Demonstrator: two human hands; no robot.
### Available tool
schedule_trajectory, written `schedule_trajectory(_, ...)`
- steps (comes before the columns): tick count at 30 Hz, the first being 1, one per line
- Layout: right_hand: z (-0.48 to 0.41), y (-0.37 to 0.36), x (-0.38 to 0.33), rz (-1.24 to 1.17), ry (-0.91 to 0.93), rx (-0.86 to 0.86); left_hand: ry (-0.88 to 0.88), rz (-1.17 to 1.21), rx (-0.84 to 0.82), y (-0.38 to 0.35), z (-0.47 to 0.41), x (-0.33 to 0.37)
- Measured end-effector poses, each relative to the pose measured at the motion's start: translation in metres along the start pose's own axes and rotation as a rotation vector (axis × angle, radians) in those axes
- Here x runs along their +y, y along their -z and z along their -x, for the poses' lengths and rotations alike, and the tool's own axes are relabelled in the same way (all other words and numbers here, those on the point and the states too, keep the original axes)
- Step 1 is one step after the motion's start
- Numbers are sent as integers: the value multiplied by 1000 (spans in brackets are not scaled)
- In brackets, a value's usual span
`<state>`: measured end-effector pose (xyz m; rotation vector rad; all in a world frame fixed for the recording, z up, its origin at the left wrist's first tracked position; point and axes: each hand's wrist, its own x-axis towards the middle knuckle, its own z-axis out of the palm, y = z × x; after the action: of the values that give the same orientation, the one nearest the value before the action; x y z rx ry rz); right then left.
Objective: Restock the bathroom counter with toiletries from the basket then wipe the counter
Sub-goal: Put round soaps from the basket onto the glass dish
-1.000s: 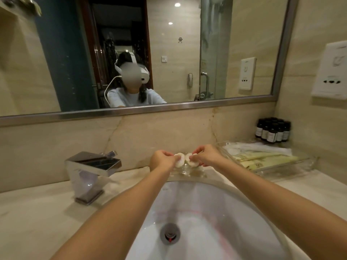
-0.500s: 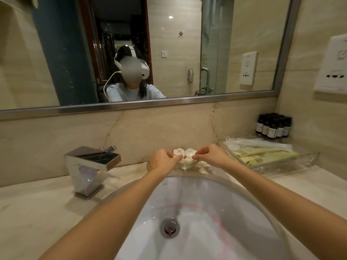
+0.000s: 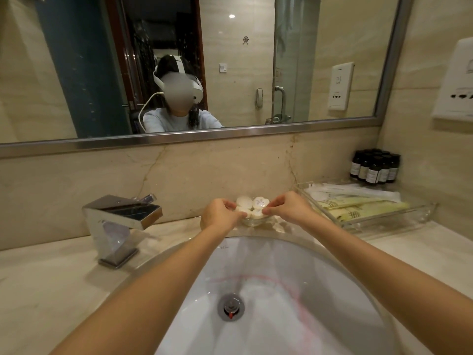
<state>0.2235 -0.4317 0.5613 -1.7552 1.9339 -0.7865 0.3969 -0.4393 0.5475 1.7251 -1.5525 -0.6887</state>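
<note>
1. My left hand (image 3: 217, 217) and my right hand (image 3: 288, 208) both reach across the sink (image 3: 294, 278) to a small glass dish (image 3: 253, 222).
2. The dish stands on the desk (image 3: 51, 272) just behind the basin rim, close to the stone wall.
3. Four round white soaps (image 3: 252, 206) lie in the dish, packed so they touch. The back right one shows a printed label.
4. My left fingers (image 3: 239, 214) are curled, pinching the front left soap at its edge.
5. My right fingers (image 3: 268, 209) are curled too, pinching the soaps on their right side, at the labelled one's lower edge.
6. Right of the dish, near it but apart, a clear tray (image 3: 425, 213) sits on the desk. It holds pale yellow-green packets (image 3: 363, 210) and white wrapped items behind them.
7. Behind the tray, in the corner, a cluster of small dark bottles (image 3: 373, 167) with pale labels stands upright.
8. A square chrome faucet (image 3: 120, 221) stands on the desk left of the sink.
9. The mirror (image 3: 332, 47) above shows a person in a pale top wearing a white headset.
</note>
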Motion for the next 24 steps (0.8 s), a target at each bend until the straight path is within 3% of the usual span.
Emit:
schedule_trajectory(10, -2, -2, 3, -55, -22, -17, 15, 22, 6, -2, 2, 2)
schedule_trajectory(14, 3, 0, 9, -186, -35, -59, 20, 45, 19, 0, 13, 5)
schedule_trajectory(24, 80, 60, 11, -266, -6, -17, -24, 42, 2, 26, 85, 34)
